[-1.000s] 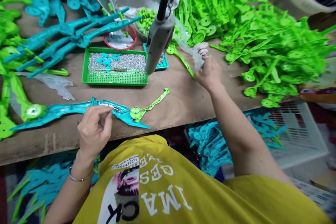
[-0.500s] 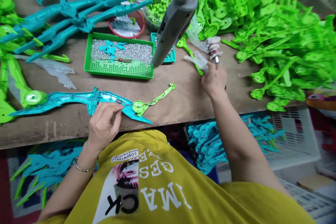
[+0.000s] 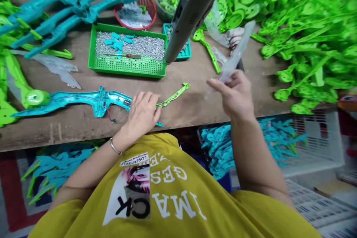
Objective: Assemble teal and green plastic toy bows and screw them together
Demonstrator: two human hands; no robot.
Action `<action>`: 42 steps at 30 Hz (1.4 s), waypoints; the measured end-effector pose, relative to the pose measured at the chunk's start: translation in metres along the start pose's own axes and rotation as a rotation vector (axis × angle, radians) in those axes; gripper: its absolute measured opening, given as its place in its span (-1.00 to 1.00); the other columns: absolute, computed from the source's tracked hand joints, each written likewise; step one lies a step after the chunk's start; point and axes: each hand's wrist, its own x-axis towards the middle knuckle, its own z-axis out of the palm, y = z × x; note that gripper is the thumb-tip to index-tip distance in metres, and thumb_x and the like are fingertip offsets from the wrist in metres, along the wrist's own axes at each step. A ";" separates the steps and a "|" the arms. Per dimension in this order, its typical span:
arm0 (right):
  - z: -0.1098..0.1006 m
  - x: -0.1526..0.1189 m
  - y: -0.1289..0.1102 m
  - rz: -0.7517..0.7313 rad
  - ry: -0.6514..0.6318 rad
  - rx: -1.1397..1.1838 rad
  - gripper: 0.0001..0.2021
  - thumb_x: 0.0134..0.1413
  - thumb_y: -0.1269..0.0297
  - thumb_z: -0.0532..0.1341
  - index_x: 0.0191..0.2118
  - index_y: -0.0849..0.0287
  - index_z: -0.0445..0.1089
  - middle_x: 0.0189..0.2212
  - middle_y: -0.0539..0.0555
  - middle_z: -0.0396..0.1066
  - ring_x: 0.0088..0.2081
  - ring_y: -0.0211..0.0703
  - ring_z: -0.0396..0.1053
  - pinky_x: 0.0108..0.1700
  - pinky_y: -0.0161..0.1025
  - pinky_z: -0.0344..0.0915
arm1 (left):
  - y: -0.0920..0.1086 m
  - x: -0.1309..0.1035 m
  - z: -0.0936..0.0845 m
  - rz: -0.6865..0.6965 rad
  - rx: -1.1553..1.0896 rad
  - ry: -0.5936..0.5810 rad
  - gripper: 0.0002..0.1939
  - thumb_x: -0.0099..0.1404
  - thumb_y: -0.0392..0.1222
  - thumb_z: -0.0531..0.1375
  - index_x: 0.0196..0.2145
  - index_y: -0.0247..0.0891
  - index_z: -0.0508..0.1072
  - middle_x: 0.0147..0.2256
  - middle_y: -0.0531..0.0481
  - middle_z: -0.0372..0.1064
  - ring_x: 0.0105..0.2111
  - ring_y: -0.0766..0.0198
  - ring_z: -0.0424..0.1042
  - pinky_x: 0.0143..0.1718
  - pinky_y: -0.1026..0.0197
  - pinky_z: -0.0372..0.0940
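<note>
My left hand [image 3: 143, 113] lies flat over the right end of a blue plastic toy bow half [image 3: 75, 98], fingers stretched out. Beneath it, the round end of a green plastic limb [image 3: 175, 95] is hidden, while its thin arm sticks out to the right. Thin red wires [image 3: 110, 115] hang from the bow half's middle. In my right hand [image 3: 238, 95], a clear, frosted plastic piece [image 3: 237, 52] is pinched between thumb and fingers, held up over the table. Behind that piece stands a roll wrapped in whitish material [image 3: 233, 37], partly covered.
A grey electric screwdriver [image 3: 192, 11] hangs over the table. Behind the bow sits a green tray [image 3: 128, 70] of screws with a small screwdriver [image 3: 131, 56]. Green parts [image 3: 315, 44] pile up at the right; blue bow parts [image 3: 80, 7] lie at the left. A red basket [image 3: 149, 5] stands behind.
My left hand has moved right from the bow's middle to its right end and flattened out. My right hand has lifted the frosted plastic piece off the table. Red wires now hang loose below the bow.
</note>
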 end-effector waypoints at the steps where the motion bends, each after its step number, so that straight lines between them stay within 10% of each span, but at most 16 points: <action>1: 0.006 -0.012 0.000 0.055 -0.058 0.050 -0.51 -0.28 0.06 0.47 -0.27 0.06 0.23 -0.41 -0.08 0.38 -0.37 -0.22 0.39 -0.30 -0.23 0.32 | 0.002 0.004 0.002 -0.005 0.018 -0.034 -0.75 0.38 -0.20 0.12 -0.01 -0.26 0.42 -0.10 -0.16 0.45 -0.04 -0.03 0.36 -0.04 -0.02 0.25; 7: 0.024 -0.057 0.010 0.355 -0.179 0.222 -0.47 -0.23 -0.10 0.47 -0.27 0.06 0.25 -0.45 -0.07 0.51 -0.57 -0.31 0.34 -0.58 -0.37 0.18 | 0.004 0.010 0.013 -0.031 0.031 -0.112 -0.79 0.39 -0.27 0.08 -0.13 -0.24 0.49 -0.15 -0.14 0.45 -0.07 -0.03 0.37 -0.05 -0.02 0.23; 27: 0.061 -0.086 0.017 0.578 -0.341 0.495 -0.51 -0.28 0.06 0.53 -0.27 0.14 0.33 -0.44 -0.05 0.56 -0.39 -0.27 0.56 -0.29 -0.35 0.53 | -0.020 0.021 0.004 0.129 -0.146 -0.185 -0.72 0.38 -0.36 0.07 -0.11 -0.27 0.57 -0.24 -0.09 0.49 -0.19 0.13 0.42 -0.07 0.07 0.32; 34: 0.068 -0.090 0.016 0.632 -0.345 0.487 -0.52 -0.28 0.08 0.54 -0.28 0.14 0.35 -0.44 -0.03 0.57 -0.40 -0.24 0.57 -0.30 -0.34 0.54 | -0.034 0.005 -0.014 0.190 -0.127 -0.001 -0.61 0.42 -0.42 -0.05 0.08 -0.36 0.44 -0.15 -0.15 0.48 -0.14 0.12 0.40 -0.06 0.03 0.33; 42: 0.075 -0.092 0.013 0.671 -0.356 0.477 -0.50 -0.33 0.09 0.55 -0.28 0.15 0.36 -0.45 -0.03 0.59 -0.43 -0.25 0.57 -0.33 -0.38 0.53 | -0.043 -0.012 0.006 0.261 -0.053 0.120 -0.64 0.42 -0.40 -0.01 0.07 -0.36 0.43 -0.09 -0.20 0.48 -0.09 0.10 0.40 -0.05 0.05 0.32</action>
